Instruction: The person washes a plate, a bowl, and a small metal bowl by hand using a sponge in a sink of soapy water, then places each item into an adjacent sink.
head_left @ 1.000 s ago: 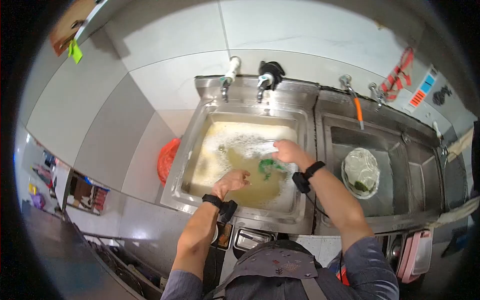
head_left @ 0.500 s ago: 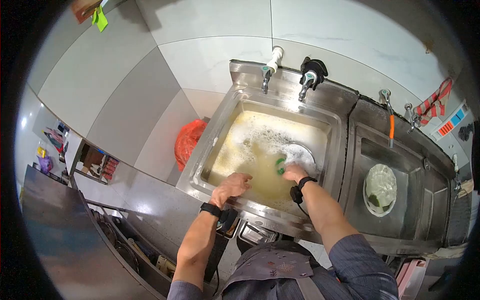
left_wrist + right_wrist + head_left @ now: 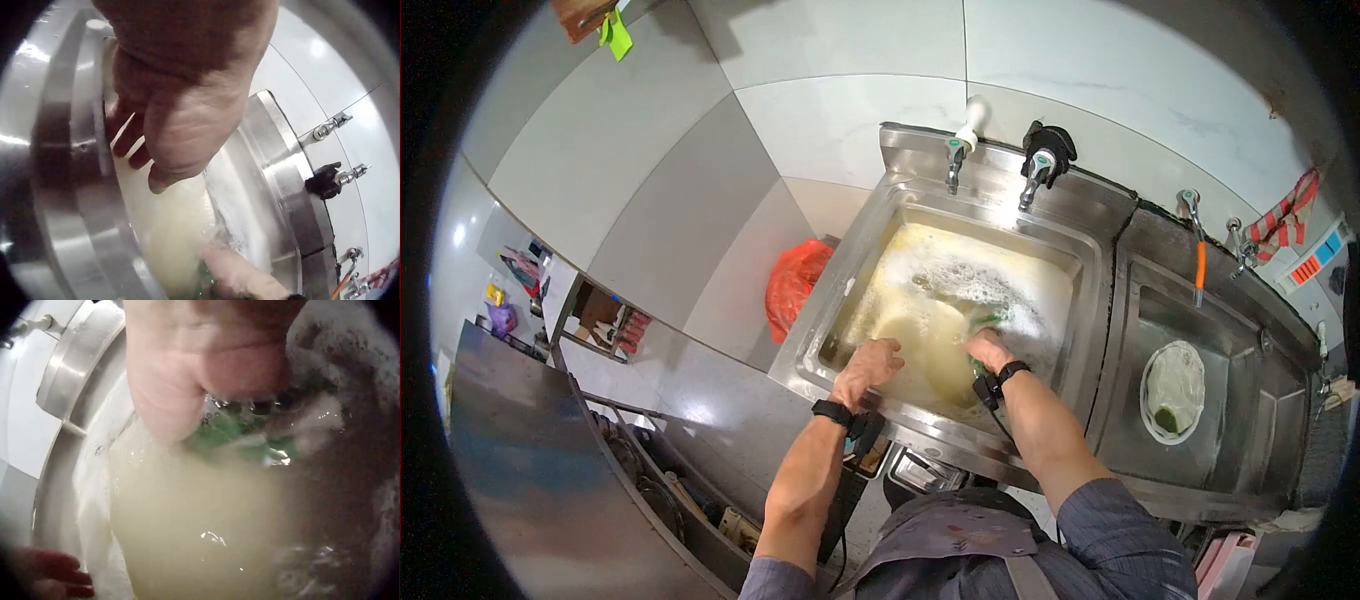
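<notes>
The right hand grips a green pad, partly under cloudy water in the sink; the left hand hangs loosely nearby. The pad looks light, soft and probably slippery, best bunched firmly round its middle.

Bright overhead light glares off the steel and wet surfaces — the head view curves inside black edges; both wrist views look soft, perhaps motion-blurred.
</notes>
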`<state>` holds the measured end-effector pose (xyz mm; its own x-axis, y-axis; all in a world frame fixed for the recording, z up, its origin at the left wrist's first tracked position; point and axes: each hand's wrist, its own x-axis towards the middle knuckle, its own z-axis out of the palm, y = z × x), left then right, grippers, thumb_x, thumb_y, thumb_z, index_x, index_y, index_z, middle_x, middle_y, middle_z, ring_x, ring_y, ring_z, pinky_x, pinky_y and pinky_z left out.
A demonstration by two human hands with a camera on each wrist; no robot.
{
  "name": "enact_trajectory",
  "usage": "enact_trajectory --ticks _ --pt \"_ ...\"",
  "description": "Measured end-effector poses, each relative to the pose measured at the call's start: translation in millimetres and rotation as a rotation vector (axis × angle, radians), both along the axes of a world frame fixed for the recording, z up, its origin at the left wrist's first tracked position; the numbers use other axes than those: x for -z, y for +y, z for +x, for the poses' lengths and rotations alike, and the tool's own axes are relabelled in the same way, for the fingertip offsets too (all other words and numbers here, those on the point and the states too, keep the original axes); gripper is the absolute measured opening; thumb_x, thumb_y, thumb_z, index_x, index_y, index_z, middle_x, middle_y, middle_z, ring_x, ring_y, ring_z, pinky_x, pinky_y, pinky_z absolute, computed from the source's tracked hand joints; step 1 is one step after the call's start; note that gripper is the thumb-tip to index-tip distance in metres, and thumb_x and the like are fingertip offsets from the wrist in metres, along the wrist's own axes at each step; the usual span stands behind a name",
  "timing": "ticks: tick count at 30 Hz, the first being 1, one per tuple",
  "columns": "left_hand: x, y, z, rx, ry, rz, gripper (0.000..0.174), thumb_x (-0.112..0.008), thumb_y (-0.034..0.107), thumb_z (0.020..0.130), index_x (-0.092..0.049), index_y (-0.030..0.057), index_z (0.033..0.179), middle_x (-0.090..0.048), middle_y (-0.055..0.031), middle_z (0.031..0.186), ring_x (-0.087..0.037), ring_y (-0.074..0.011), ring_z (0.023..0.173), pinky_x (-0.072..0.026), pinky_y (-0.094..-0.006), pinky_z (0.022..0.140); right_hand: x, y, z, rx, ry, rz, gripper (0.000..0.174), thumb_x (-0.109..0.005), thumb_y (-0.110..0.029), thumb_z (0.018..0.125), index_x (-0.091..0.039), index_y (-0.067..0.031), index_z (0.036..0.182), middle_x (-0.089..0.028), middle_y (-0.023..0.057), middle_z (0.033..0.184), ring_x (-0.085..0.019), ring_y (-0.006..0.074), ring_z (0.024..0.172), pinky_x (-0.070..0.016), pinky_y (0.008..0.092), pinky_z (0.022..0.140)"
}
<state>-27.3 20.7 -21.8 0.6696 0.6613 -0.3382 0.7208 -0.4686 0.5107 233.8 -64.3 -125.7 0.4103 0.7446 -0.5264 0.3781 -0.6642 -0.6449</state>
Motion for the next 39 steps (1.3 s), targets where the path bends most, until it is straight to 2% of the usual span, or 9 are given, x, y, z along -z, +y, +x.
enact_trajectory --ticks 3,9,13,15,21,23,29,35,39 --pt "8.8 9.3 -6.3 -0.002 0.022 -0.025 0.048 -0.065 0.026 0.084 -0.065 0.0011 0.124 -0.067 -0.0245 0.117 -0.063 -0.0399 0.113 -0.0486 -0.0433 0.1 -10.9 -5.0 1.0 -0.289 -0.356 0.11 0.039 -0.066 -0.032 0.079 -0.071 0.0031 0.095 -0.069 0.0257 0.109 -0.066 0.0389 0.1 -0.0525 0.0433 0.088" --pt "34.1 22.2 -5.9 0.0 0.093 0.048 0.043 -0.064 0.029 0.084 -0.068 0.0031 0.118 -0.066 -0.024 0.12 -0.063 -0.0403 0.113 -0.0485 -0.0451 0.101 -17.2 4.0 5.8 -0.149 -0.221 0.109 0.055 -0.07 -0.037 0.08 -0.065 0.0111 0.106 -0.064 0.03 0.117 -0.062 0.0395 0.111 -0.0503 0.0406 0.096" --pt "39.6 31.9 0.8 -0.215 0.074 0.218 0.037 -0.059 0.024 0.086 -0.066 -0.0022 0.111 -0.066 -0.0264 0.115 -0.062 -0.0407 0.113 -0.0488 -0.0459 0.1 -67.3 -8.8 14.9 -0.05 0.035 0.124 0.088 -0.076 -0.04 0.079 -0.041 0.017 0.136 -0.052 0.0308 0.137 -0.053 0.0403 0.126 -0.0445 0.0418 0.104" --pt "44.0 36.5 7.9 -0.272 -0.025 0.296 0.036 -0.058 0.022 0.086 -0.065 -0.004 0.109 -0.067 -0.0267 0.114 -0.063 -0.0412 0.113 -0.0491 -0.0465 0.1 -70.3 -16.7 30.9 -0.055 -0.109 0.133 0.065 -0.076 -0.036 0.08 -0.057 0.0142 0.117 -0.061 0.0277 0.123 -0.058 0.0334 0.117 -0.0464 0.0416 0.097" --pt "49.5 41.5 35.9 -0.083 -0.073 -0.08 0.043 -0.06 0.025 0.086 -0.063 -0.0053 0.115 -0.07 -0.022 0.107 -0.069 -0.035 0.1 -0.0543 -0.0434 0.086 -81.3 -43.6 67.9 -0.018 -0.069 0.138 0.07 -0.078 -0.038 0.077 -0.058 0.0141 0.119 -0.06 0.032 0.124 -0.06 0.0351 0.115 -0.0475 0.0412 0.095" --pt "16.5 31.2 45.2 -0.251 -0.087 -0.444 0.044 -0.062 0.027 0.086 -0.064 -0.0032 0.118 -0.071 -0.0168 0.096 -0.07 -0.0271 0.086 -0.056 -0.0387 0.071 -75.4 -47.6 70.4 0.025 -0.106 0.153 0.07 -0.079 -0.038 0.076 -0.059 0.0141 0.119 -0.061 0.0328 0.123 -0.061 0.0362 0.115 -0.0479 0.0424 0.094" --pt "36.1 25.7 55.7 -0.211 -0.324 -0.497 0.04 -0.064 0.021 0.086 -0.065 -0.0024 0.118 -0.071 -0.0136 0.091 -0.069 -0.0207 0.079 -0.0565 -0.035 0.064 -62.3 -43.7 70.2 0.078 -0.246 0.04 0.055 -0.068 -0.028 0.088 -0.057 0.0145 0.122 -0.059 0.0325 0.126 -0.059 0.0429 0.117 -0.0479 0.0449 0.097" --pt "25.7 1.0 60.8 -0.295 -0.394 -0.684 0.043 -0.062 0.015 0.087 -0.062 -0.0042 0.126 -0.071 -0.0142 0.105 -0.07 -0.0238 0.087 -0.0592 -0.0368 0.07 -30.7 -34.0 10.8 -0.366 -0.618 -0.058 0.028 -0.06 -0.006 0.084 -0.068 0.0117 0.103 -0.066 0.0356 0.107 -0.067 0.0432 0.102 -0.0547 0.0475 0.085" --pt "29.5 -0.7 63.9 -0.286 -0.437 -0.729 0.039 -0.061 0.005 0.086 -0.061 -0.0057 0.123 -0.07 -0.0111 0.1 -0.069 -0.0213 0.083 -0.0579 -0.0347 0.066 -24.9 -32.6 -22.7 -0.569 -0.526 0.031 0.026 -0.057 0.001 0.079 -0.066 0.0139 0.1 -0.066 0.0338 0.105 -0.066 0.0451 0.098 -0.0535 0.0491 0.084"
